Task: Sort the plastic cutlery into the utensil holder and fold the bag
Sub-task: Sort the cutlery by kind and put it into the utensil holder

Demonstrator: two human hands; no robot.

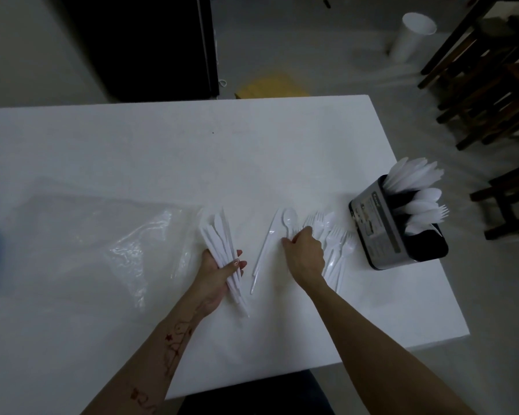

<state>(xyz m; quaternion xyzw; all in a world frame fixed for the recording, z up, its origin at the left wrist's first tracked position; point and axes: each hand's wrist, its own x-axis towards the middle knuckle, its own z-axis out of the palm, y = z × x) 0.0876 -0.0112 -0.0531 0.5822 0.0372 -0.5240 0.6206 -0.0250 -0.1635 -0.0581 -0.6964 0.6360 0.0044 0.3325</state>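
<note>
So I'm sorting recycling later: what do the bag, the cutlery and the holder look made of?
The bag looks like thin clear plastic film: see-through, crinkled, with glossy glints. The knives held in the left hand and the loose forks look like white moulded plastic, slightly shiny. The utensil holder seems brushed metal outside, dark inside, though coated plastic is possible.

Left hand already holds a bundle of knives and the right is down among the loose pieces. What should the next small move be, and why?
Probably: the right hand picks up the loose knife lying just left of it and adds it to the knife bundle gripped in the left hand. That is the only stray knife showing; forks and a spoon stay on the table, and the utensil holder already stands partly filled.
</note>
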